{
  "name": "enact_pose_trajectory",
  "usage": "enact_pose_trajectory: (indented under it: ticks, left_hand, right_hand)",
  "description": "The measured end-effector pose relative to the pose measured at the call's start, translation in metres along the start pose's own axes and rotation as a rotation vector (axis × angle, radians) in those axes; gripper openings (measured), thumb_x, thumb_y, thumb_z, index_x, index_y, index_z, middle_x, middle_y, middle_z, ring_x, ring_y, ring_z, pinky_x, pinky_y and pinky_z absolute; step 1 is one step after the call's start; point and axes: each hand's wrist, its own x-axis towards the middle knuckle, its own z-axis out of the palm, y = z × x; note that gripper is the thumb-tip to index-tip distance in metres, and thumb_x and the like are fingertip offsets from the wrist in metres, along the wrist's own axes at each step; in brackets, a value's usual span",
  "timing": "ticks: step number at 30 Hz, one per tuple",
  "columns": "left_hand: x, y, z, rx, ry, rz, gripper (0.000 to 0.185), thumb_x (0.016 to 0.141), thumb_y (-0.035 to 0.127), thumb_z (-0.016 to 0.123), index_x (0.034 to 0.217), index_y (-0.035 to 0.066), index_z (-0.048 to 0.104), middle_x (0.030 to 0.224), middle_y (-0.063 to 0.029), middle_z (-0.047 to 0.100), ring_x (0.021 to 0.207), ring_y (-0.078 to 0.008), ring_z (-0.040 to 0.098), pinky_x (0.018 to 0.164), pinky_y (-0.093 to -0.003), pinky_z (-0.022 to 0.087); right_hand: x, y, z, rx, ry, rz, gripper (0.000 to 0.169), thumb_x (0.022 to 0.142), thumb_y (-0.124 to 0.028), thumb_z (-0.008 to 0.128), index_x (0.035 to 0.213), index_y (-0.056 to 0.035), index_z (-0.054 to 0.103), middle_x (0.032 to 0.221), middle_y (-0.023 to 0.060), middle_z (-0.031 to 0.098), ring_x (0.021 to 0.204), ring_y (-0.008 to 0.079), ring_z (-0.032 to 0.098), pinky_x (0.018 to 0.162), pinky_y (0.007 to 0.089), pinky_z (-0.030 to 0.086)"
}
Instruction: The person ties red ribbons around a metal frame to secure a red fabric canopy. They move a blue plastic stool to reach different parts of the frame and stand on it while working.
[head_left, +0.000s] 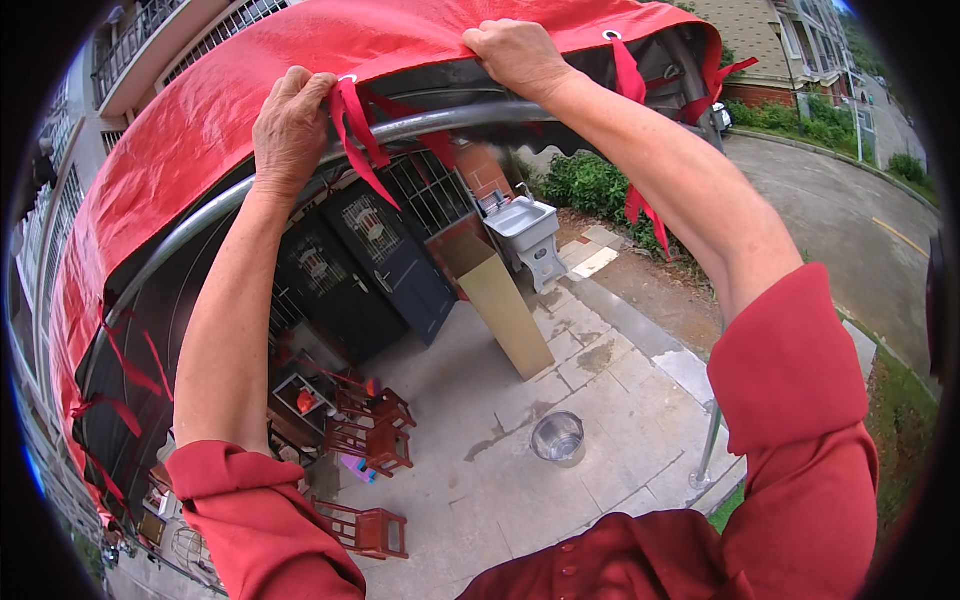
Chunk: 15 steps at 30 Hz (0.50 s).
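Note:
Both my arms are raised to a red tarpaulin canopy (187, 112) draped over a curved metal pipe frame (465, 118). My left hand (291, 124) grips the hem beside a metal eyelet (347, 78). From that eyelet hang red fabric ties (360, 135), their ends loose. Farther right, my right hand (517, 56) has its fingers curled over the same hem. Another eyelet (612, 35) with a red tie (628, 71) sits to the right of it. Between my hands the hem lies above the pipe, with a gap showing the dark underside.
Below are a metal bucket (557, 439), a tall tan box (506, 315), a utility sink (523, 223) and red wooden chairs (371, 531) on stone paving (480, 517). Dark double doors (375, 262) stand behind. An upright metal post (709, 446) meets the paving at right.

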Motion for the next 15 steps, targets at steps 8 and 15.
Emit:
enact_pose_trajectory:
  ticks: [8, 15]
  left_hand:
    - [0.005, -0.004, 0.006, -0.135, -0.09, -0.065, 0.029, 0.069, -0.004, 0.047, 0.093, 0.011, 0.053, 0.083, -0.0054, 0.052, 0.078, -0.0234, 0.055, 0.064, -0.0323, 0.044]
    - [0.006, -0.005, 0.008, -0.045, -0.194, -0.041, 0.019, 0.072, 0.004, 0.052, 0.089, 0.011, 0.055, 0.081, -0.0056, 0.053, 0.08, -0.0231, 0.055, 0.064, -0.034, 0.044]
  right_hand:
    - [-0.002, -0.003, 0.002, -0.011, 0.041, 0.009, 0.003, 0.068, -0.007, 0.054, 0.07, -0.01, 0.055, 0.067, 0.0065, 0.057, 0.068, 0.0229, 0.059, 0.058, 0.0327, 0.048]
    - [-0.005, -0.003, 0.009, -0.001, 0.051, 0.003, 0.004, 0.068, -0.01, 0.054, 0.072, -0.0091, 0.052, 0.068, 0.0066, 0.056, 0.068, 0.0237, 0.058, 0.057, 0.0332, 0.048]
